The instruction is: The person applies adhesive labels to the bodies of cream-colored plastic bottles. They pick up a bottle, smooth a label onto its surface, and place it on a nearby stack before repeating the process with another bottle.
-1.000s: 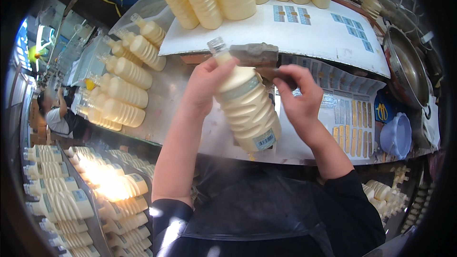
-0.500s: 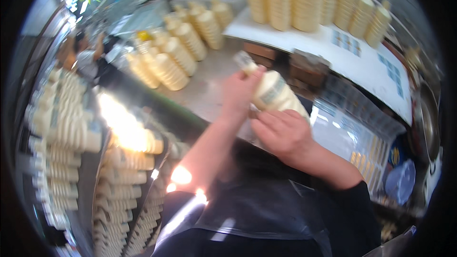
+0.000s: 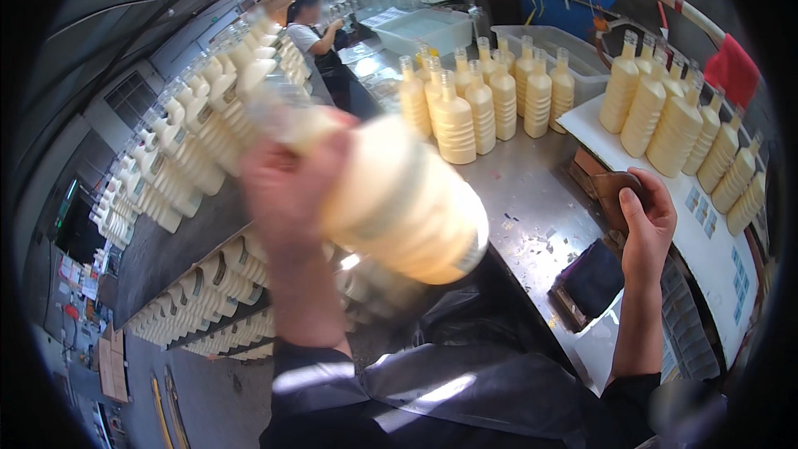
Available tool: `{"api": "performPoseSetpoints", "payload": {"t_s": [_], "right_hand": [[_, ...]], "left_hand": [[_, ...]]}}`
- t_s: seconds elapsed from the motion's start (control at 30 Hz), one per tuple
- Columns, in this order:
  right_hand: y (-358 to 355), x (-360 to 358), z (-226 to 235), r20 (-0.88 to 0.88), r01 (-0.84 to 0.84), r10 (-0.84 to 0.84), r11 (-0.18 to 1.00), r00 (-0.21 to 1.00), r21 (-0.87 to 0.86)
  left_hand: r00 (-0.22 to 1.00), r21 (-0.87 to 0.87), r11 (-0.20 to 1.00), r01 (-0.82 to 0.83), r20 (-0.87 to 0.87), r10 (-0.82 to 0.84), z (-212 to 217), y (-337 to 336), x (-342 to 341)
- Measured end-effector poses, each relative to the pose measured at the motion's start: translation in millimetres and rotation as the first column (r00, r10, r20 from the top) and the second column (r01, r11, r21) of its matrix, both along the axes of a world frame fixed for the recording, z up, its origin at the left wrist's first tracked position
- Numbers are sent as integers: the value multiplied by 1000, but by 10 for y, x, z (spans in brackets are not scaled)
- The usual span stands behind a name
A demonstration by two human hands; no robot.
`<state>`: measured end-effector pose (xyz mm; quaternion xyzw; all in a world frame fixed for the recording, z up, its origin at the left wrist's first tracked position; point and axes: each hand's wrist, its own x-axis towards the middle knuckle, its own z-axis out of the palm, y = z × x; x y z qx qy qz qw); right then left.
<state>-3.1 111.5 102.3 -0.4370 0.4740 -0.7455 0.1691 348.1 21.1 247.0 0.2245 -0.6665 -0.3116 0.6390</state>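
My left hand [image 3: 287,175] is wrapped around the neck of a cream-coloured bottle [image 3: 407,199], holding it up and tilted, its base toward the lower right. Motion blurs both; a grey patch shows on the bottle's side. On the right, my right hand [image 3: 648,220] pinches a flat brown piece [image 3: 613,198] with a rounded edge, perhaps a scraper. Below that hand, a dark cloth-covered block [image 3: 590,274] lies at the metal table's [image 3: 532,191] edge. Several cream ribbed bottles [image 3: 455,120] with clear necks stand upright on the table behind.
More bottles [image 3: 652,116] stand on a white board [image 3: 698,199] at the right, which carries blue-grey printed patches. Racks of bottles [image 3: 179,141] fill the left. A person [image 3: 312,33] works at the back beside a clear plastic tub [image 3: 424,32]. A red cloth [image 3: 731,71] hangs at far right.
The view has swung left. My left hand has carried the bottle leftward, away from my right hand. My right hand has let go of it and now holds the brown piece.
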Motion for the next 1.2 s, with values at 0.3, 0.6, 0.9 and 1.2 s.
{"api": "performPoseSetpoints", "payload": {"t_s": [0.3,0.6,0.9,1.2], "right_hand": [[-471,32,131,49,-132,129,989,990,60],[-535,-188,-157,31,-66,61,982,998,178],[-560,-240,-371,-30,-8,18,951,999,310],[-598,-118,-411,22,-76,73,942,997,327]], "left_hand": [[713,-68,715,-696,53,699,786,-110,1511],[297,-237,389,-890,344,891,646,-1145,1928],[187,-241,332,-912,475,860,708,-1511,1833],[657,-103,682,-724,198,728,681,-1700,2208]]}}
